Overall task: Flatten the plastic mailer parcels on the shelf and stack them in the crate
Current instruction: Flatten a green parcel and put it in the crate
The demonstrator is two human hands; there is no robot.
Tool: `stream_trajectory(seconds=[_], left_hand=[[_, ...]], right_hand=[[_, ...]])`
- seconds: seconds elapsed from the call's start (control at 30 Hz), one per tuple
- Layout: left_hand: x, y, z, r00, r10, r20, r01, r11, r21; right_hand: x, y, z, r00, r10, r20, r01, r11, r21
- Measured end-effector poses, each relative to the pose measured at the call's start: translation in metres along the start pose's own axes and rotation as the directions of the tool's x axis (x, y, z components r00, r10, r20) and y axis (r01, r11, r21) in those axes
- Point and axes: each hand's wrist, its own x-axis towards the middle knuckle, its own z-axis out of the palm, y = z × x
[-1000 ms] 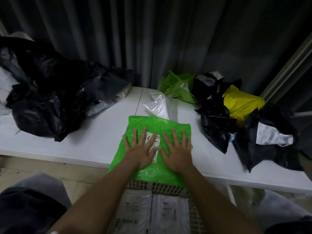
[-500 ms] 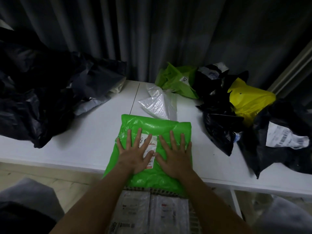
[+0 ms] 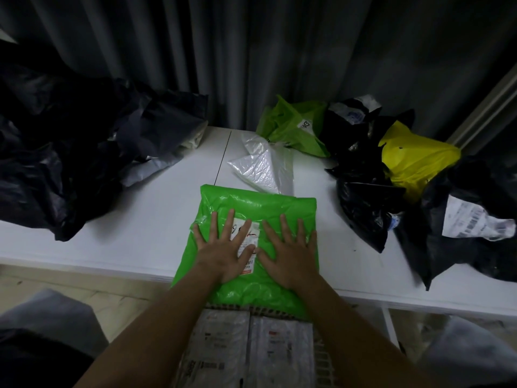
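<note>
A bright green mailer (image 3: 260, 204) with a white label lies on the white shelf (image 3: 145, 233), its near end hanging over the front edge. My left hand (image 3: 223, 247) and my right hand (image 3: 291, 249) press flat on it side by side, fingers spread and straight. Below the shelf edge stands the crate (image 3: 321, 357), holding two pale labelled parcels (image 3: 251, 345) side by side. My forearms hide part of them.
A heap of black and grey mailers (image 3: 70, 152) fills the shelf's left. A clear plastic bag (image 3: 263, 166) lies behind the green mailer. At the right sit a lime green mailer (image 3: 291, 127), black mailers (image 3: 363, 208), a yellow one (image 3: 416, 161) and a black labelled one (image 3: 470, 228). Grey curtain behind.
Both hands stay flat on the green mailer with only a slight shift. The view has shifted a little.
</note>
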Motion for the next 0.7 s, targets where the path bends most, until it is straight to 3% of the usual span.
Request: stream_trajectory(seconds=[0.17, 0.33, 0.53, 0.7], left_hand=[[0.001, 0.000, 0.000, 1.000, -0.003, -0.002, 0.003, 1.000, 0.006], [0.000, 0.001, -0.001, 1.000, 0.005, 0.007, -0.005, 1.000, 0.011], [0.001, 0.001, -0.011, 0.997, -0.007, 0.077, 0.006, 1.000, 0.008], [0.017, -0.004, -0.020, 0.995, 0.044, -0.090, -0.037, 0.997, 0.074]], right_hand=[[0.003, 0.000, -0.008, 0.999, -0.005, 0.047, 0.006, 1.000, -0.024], [0.013, 0.000, -0.018, 0.994, -0.030, -0.103, 0.022, 0.996, -0.083], [0.020, 0.002, -0.004, 1.000, -0.003, -0.009, 0.003, 1.000, -0.026], [0.023, 0.002, -0.004, 1.000, -0.009, 0.019, 0.010, 1.000, -0.028]])
